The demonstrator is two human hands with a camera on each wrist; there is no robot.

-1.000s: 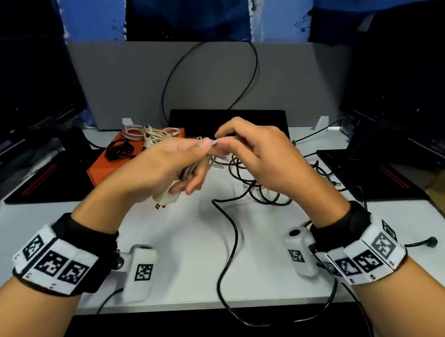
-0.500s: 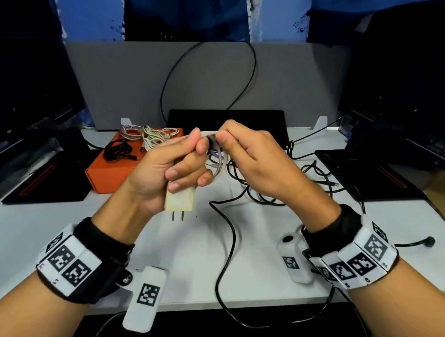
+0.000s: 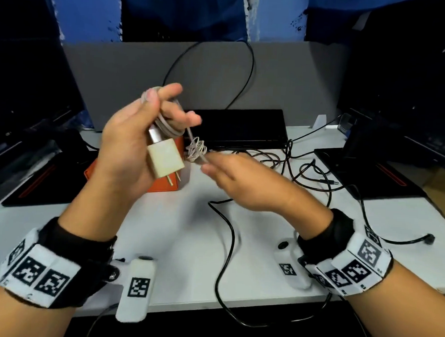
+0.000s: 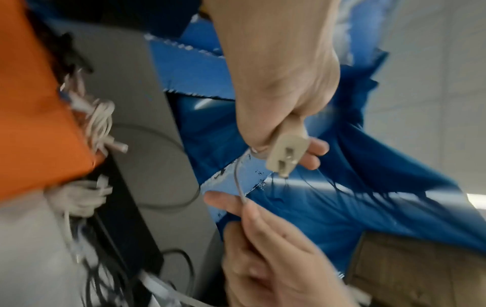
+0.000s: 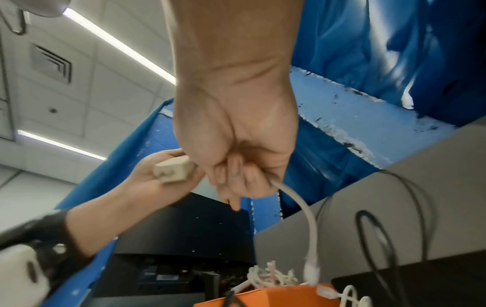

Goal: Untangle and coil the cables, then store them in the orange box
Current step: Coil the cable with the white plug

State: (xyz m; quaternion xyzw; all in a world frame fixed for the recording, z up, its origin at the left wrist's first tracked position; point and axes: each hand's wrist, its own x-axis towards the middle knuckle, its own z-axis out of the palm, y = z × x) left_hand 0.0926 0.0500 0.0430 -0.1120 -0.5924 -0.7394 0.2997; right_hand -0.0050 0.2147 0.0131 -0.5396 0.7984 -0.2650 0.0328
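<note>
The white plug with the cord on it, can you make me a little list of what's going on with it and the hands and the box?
held item: cream-white square wall charger with two metal prongs pointing down
its cord: pale grey cable, looped around the left fingers
left hand: raised above the desk, grips charger and loops
right hand: pinches the cable's loose end
storage: orange box behind the left hand, light cables already inside
still loose: tangled black cables on the white desk
</note>
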